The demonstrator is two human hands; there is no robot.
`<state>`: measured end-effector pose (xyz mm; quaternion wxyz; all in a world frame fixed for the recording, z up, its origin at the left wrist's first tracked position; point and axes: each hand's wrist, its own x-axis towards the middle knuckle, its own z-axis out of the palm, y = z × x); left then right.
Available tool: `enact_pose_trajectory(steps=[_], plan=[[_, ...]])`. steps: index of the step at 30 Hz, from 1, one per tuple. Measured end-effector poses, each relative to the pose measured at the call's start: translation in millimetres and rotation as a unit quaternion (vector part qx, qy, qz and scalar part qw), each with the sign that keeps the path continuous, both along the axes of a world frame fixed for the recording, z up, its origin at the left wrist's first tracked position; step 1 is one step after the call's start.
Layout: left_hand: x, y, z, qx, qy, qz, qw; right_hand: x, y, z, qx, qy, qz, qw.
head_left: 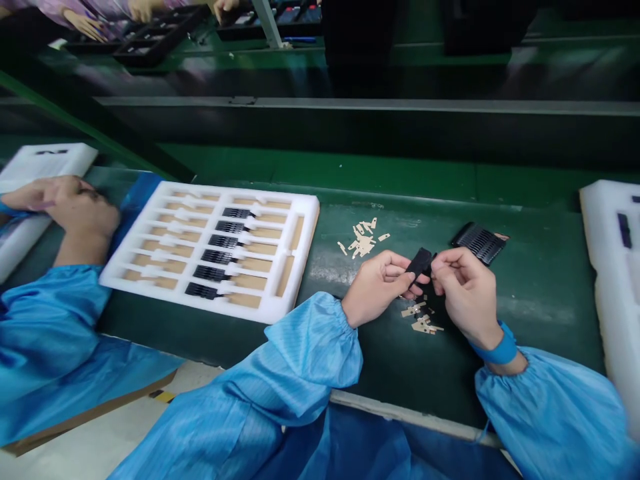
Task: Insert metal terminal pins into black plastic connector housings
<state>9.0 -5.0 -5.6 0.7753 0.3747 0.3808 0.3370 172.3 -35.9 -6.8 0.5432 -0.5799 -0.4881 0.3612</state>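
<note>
My left hand is closed on a small flat black rectangular piece, held at a tilt above the green work surface. Against the piece's right end, my right hand has its thumb and fingers pinched together; what they grip is too small and dark to make out. Below the hands lie several small beige and metallic strips. A looser pile of beige tabs lies beyond my left hand. Behind my right hand rests a stack of black slotted pieces.
To the left stands a white foam tray with black slotted pieces in some compartments. Another foam tray is at the right edge. A co-worker's hands are at far left, by a white foam block. A green post slants behind.
</note>
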Motion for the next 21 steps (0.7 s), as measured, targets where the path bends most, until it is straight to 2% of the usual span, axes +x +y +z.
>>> enact_pose_trajectory(steps=[9,16,21], plan=[[-2.6,0.4,2.4,-0.002,-0.038,-0.028,0.999,3.4,1.0,0.7,-0.03,0.068,0.016,0.997],[-10.9,5.6,2.4,-0.101,-0.114,-0.101,0.983,7.9,1.1,-4.5,-0.04,0.165,0.12,0.978],[-11.8,6.6,0.0,-0.131,-0.136,-0.104,0.976,5.2,-1.1,-2.0,-0.027,0.158,0.117,0.98]])
